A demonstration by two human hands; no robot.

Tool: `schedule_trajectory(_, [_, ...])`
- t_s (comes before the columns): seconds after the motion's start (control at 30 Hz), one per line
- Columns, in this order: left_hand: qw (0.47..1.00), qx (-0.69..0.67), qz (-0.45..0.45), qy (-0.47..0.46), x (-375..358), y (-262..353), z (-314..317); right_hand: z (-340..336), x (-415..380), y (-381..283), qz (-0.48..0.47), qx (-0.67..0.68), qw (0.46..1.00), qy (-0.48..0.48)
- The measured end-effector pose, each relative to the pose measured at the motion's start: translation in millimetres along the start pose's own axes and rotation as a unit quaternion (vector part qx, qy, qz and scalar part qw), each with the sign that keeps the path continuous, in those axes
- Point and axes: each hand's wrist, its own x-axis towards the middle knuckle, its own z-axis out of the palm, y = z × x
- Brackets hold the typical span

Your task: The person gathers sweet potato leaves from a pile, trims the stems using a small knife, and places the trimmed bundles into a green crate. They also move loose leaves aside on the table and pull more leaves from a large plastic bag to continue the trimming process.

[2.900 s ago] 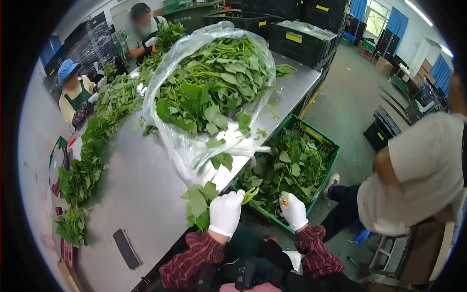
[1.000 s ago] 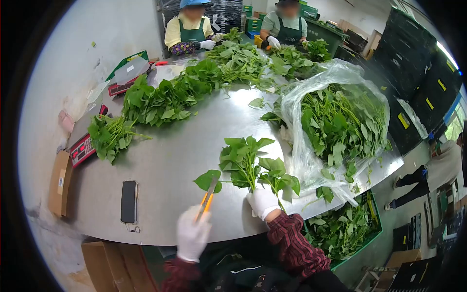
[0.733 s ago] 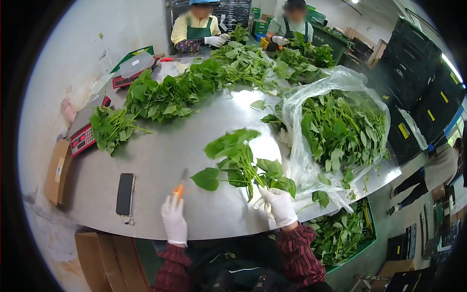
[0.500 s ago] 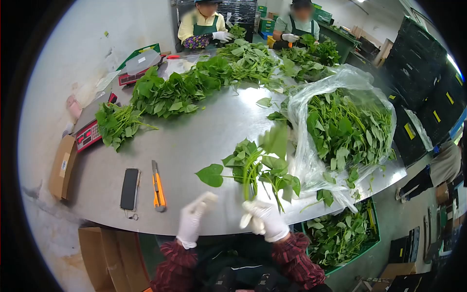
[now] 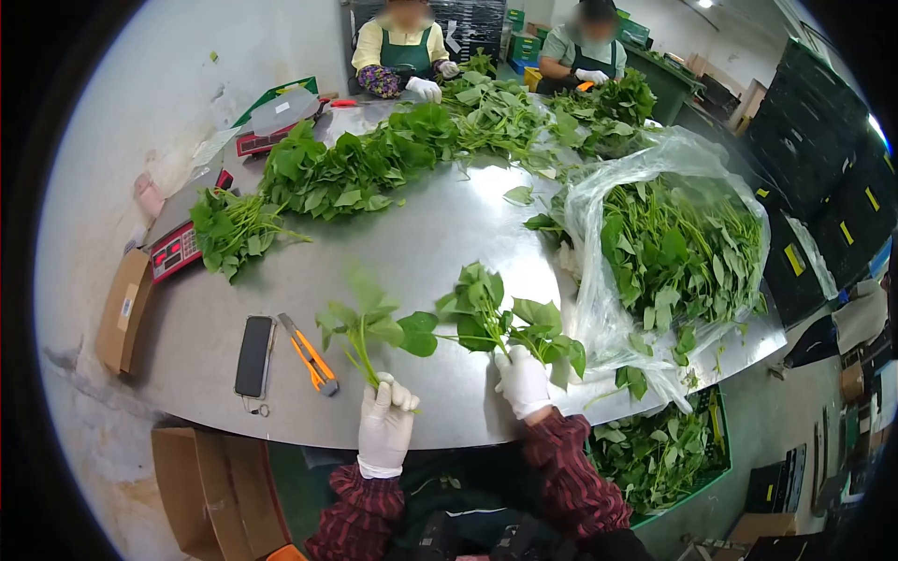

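Observation:
My white-gloved left hand (image 5: 385, 425) is closed around the stems of a small sprig of leafy greens (image 5: 369, 323), held upright above the table edge; its leaves are slightly blurred. To the right, my gloved right hand (image 5: 524, 383) is closed at the stems of another bunch of greens (image 5: 479, 304), whose leaves spread over the metal table (image 5: 402, 248). Its fingertips are partly hidden. Left of my left hand lie an orange utility knife (image 5: 311, 357) and a dark phone (image 5: 253, 357).
A clear plastic bag (image 5: 585, 271) full of greens stands right, above a green crate (image 5: 725, 449) of greens. Piled greens (image 5: 346, 168) cross the table's far side. Red scales (image 5: 175, 251) and a cardboard box (image 5: 123, 313) line the left. Two gloved co-workers (image 5: 402, 56) stand opposite.
My left hand, empty before, now holds a sprig and is raised upright. My right hand has moved forward and right to the bunch. The utility knife lies at a more slanted angle.

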Motion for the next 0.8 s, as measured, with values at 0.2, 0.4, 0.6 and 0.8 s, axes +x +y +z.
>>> schedule_trajectory(0.2, [0.998,-0.044,-0.031,0.028,-0.4,-13.0,-15.2,-84.9,-7.4,-28.3,0.241,0.725,0.603,-0.227])
schedule_trajectory(0.4, [0.991,0.081,-0.109,0.020,0.1,-36.8,26.5,-88.7,-31.5,-37.5,0.221,0.741,0.557,-0.303])
schedule_trajectory(0.6, [0.970,0.179,-0.163,-0.005,-2.2,-48.9,44.7,-103.2,-52.2,-52.2,0.239,0.633,0.716,-0.170])
schedule_trajectory(0.8, [0.995,0.097,-0.011,-0.015,-4.2,-57.2,35.5,-107.5,-45.4,-3.2,0.311,0.517,0.750,0.270])
